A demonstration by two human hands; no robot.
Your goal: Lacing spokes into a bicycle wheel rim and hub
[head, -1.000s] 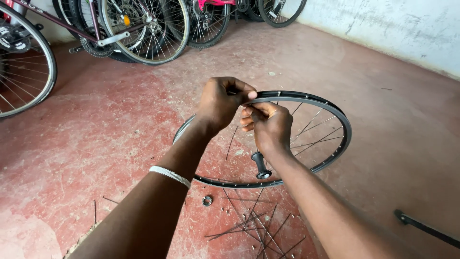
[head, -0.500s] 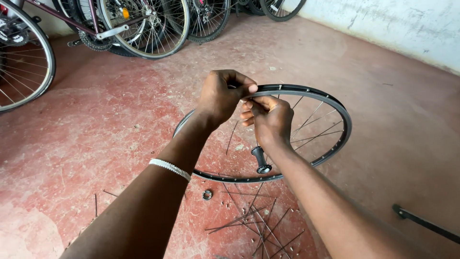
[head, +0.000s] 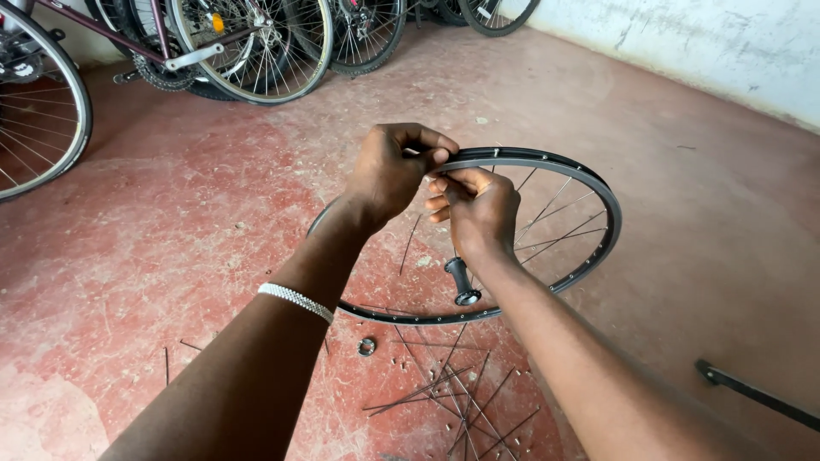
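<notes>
A black bicycle wheel rim stands tilted over the red floor, with a black hub hanging on a few thin spokes. My left hand and my right hand meet at the rim's top left edge, fingers pinched together on the rim. Whether the fingertips also hold a small part is hidden. A white beaded bracelet circles my left wrist.
Loose spokes and a small metal ring lie on the floor in front of the rim. Several bicycles are parked at the back left. A black bar lies at the right. A pale wall runs along the back right.
Both hands stay pinched at the rim's top edge; the view has shifted slightly and the hands sit a little higher on the rim.
</notes>
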